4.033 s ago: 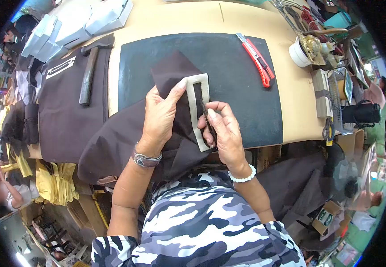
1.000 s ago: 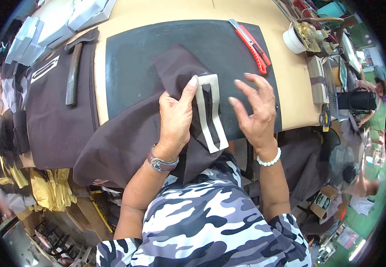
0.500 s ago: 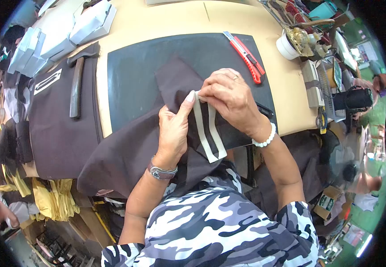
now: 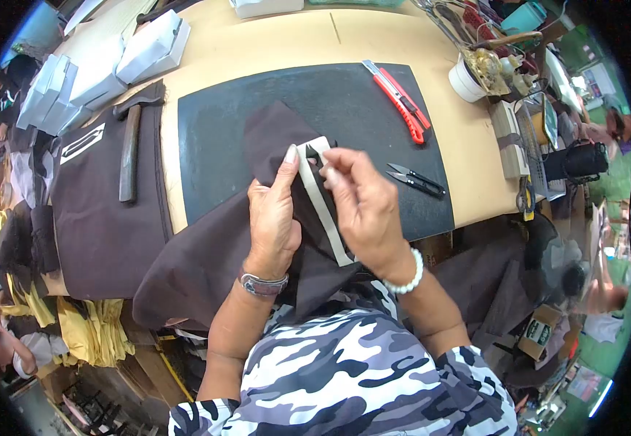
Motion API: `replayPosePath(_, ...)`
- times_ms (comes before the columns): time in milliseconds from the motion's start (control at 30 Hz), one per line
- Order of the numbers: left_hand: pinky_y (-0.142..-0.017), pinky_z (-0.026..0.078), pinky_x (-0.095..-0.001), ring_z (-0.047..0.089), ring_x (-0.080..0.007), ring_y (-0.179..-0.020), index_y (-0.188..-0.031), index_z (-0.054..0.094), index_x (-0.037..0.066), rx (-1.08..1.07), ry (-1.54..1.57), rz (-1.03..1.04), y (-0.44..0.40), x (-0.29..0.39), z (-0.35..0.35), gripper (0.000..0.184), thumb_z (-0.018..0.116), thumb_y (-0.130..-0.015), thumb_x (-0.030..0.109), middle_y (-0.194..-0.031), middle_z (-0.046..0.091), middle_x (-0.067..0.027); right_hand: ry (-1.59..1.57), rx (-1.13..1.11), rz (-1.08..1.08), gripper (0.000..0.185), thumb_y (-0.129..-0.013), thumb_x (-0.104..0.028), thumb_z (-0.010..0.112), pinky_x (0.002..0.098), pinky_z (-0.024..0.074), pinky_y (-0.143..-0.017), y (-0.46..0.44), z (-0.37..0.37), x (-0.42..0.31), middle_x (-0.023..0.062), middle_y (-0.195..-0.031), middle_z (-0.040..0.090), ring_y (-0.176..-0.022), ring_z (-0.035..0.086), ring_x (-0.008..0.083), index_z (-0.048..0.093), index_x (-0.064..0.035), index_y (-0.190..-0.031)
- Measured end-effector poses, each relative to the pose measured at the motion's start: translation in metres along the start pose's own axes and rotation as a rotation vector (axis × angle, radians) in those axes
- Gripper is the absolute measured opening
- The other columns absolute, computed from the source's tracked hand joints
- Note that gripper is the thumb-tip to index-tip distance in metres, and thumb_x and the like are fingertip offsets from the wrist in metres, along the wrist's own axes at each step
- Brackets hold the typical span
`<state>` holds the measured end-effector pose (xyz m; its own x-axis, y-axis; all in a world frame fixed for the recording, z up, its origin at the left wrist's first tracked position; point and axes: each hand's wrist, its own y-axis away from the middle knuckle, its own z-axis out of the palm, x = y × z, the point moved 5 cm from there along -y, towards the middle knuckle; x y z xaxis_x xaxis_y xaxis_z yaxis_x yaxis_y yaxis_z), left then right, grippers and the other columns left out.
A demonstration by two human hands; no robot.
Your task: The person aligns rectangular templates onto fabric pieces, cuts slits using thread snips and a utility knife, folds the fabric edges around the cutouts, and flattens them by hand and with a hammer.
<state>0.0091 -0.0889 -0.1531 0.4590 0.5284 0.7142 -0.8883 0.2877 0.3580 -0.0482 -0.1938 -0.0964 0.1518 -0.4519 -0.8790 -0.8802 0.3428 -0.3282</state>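
Both arms reach forward from body, elbows bent, forearms slanting inward. Left forearm (image 4: 221, 341) rises to left wrist (image 4: 263, 282); left hand (image 4: 275, 218) upright, thumb (image 4: 286, 166) long and pointing up, pressed in closed grip, most fingers tucked out of sight. Right forearm (image 4: 432, 309) angles up and inward; right wrist (image 4: 404, 269) carries right hand (image 4: 365, 207) with back showing, fingers bent toward left thumb, tips bunched, near but apart from it. Can't tell from here whether right fingertips meet.

The snips (image 4: 416, 181), held in the right hand (image 4: 365, 209) earlier, now lie on the black mat (image 4: 217, 138).
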Motion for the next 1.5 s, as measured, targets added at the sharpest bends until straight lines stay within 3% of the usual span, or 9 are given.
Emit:
replayPosePath(233, -0.069, 0.051, -0.0267, 0.063, -0.0119, -0.075, -0.092, 0.064, 0.004, 0.016, 0.081, 0.067, 0.002, 0.008, 0.007, 0.014, 0.061, -0.089, 0.018, -0.086, 0.067, -0.0041, 0.002, -0.074, 0.279, 0.032, -0.083, -0.002, 0.056, 0.0392, 0.05, -0.065, 0.04, -0.001, 0.013, 0.0208, -0.084, 0.063, -0.076, 0.064, 0.0361, 0.047, 0.0004, -0.114)
replayPosePath(533, -0.084, 0.046, -0.027, 0.058, -0.013, -0.094, -0.103, 0.06, 0.002, 0.16, 0.152, 0.171, 0.002, 0.007, -0.047, 0.019, 0.064, -0.085, 0.009, -0.107, 0.061, -0.0064, 0.133, -0.11, 0.076, 0.049, -0.078, 0.006, 0.059, 0.0349, 0.0525, -0.071, 0.045, -0.024, 0.03, 0.0182, -0.088, 0.066, -0.081, 0.066, 0.0316, 0.046, -0.0004, -0.125)
replayPosePath(600, -0.087, 0.045, -0.0304, 0.056, -0.0152, -0.101, -0.103, 0.06, 0.001, 0.221, -0.024, 0.474, 0.014, 0.038, -0.058, 0.018, 0.062, -0.086, 0.008, -0.11, 0.059, -0.0069, 0.169, -0.101, 0.002, 0.051, -0.077, 0.005, 0.062, 0.0341, 0.0522, -0.071, 0.046, -0.023, 0.032, 0.016, -0.087, 0.067, -0.08, 0.066, 0.0297, 0.047, -0.0002, -0.126)
replayPosePath(667, -0.09, 0.042, -0.0339, 0.056, -0.0184, -0.101, -0.1, 0.061, 0.002, 0.375, -0.578, 1.012, 0.039, 0.08, -0.031, 0.018, 0.063, -0.083, 0.007, -0.109, 0.06, -0.0075, 0.239, -0.067, -0.081, 0.054, -0.075, 0.004, 0.065, 0.0334, 0.0515, -0.071, 0.048, -0.023, 0.032, 0.0134, -0.086, 0.067, -0.08, 0.066, 0.0272, 0.048, 0.0, -0.126)
replayPosePath(733, -0.091, 0.041, -0.0365, 0.055, -0.0221, -0.102, -0.101, 0.061, 0.003, 0.114, -1.093, 1.282, 0.048, 0.095, 0.011, 0.023, 0.065, -0.079, 0.007, -0.108, 0.06, -0.0085, 0.355, -0.039, -0.173, 0.055, -0.074, 0.003, 0.067, 0.0333, 0.0501, -0.071, 0.049, -0.021, 0.03, 0.0118, -0.084, 0.068, -0.079, 0.065, 0.0257, 0.049, 0.0004, -0.125)
replayPosePath(867, -0.09, 0.04, -0.0374, 0.054, -0.0278, -0.099, -0.101, 0.064, 0.006, -1.023, -1.612, 0.948, 0.03, 0.048, 0.057, 0.032, 0.069, -0.07, 0.009, -0.102, 0.06, -0.0113, 0.447, -0.008, -0.196, 0.056, -0.072, 0.002, 0.069, 0.0337, 0.0474, -0.071, 0.05, -0.019, 0.027, 0.0101, -0.081, 0.067, -0.077, 0.063, 0.0238, 0.049, 0.0006, -0.125)
replayPosePath(1000, -0.082, 0.042, -0.0373, 0.057, -0.0244, -0.084, -0.092, 0.066, 0.005, -1.362, -1.718, 0.619, -0.017, 0.018, 0.057, 0.022, 0.069, -0.071, 0.011, -0.09, 0.062, -0.0074, 0.363, 0.002, -0.095, 0.057, -0.072, 0.001, 0.069, 0.0348, 0.0471, -0.071, 0.047, -0.025, 0.03, 0.0098, -0.081, 0.067, -0.076, 0.062, 0.0243, 0.049, 0.0018, -0.124)
replayPosePath(1167, -0.069, 0.045, -0.0352, 0.058, -0.0242, -0.075, -0.081, 0.069, 0.004, -1.429, -1.434, 0.391, -0.042, 0.014, 0.055, 0.012, 0.068, -0.074, 0.014, -0.074, 0.062, -0.0073, 0.4, 0.003, -0.071, 0.053, -0.073, 0.001, 0.067, 0.0344, 0.047, -0.071, 0.05, -0.027, 0.03, 0.0092, -0.08, 0.067, -0.078, 0.062, 0.0241, 0.049, 0.0034, -0.123)
replayPosePath(1500, -0.073, 0.041, -0.0329, 0.056, -0.0197, -0.075, -0.085, 0.072, 0.011, -1.387, -1.408, 0.63, -0.047, 0.023, 0.036, 0.013, 0.07, -0.073, 0.016, -0.075, 0.058, -0.003, 0.624, -0.145, -0.419, 0.035, -0.08, -0.002, 0.055, 0.0385, 0.0497, -0.083, 0.081, -0.035, 0.033, 0.0146, -0.094, 0.066, -0.088, 0.064, 0.0237, 0.056, 0.003, -0.115)
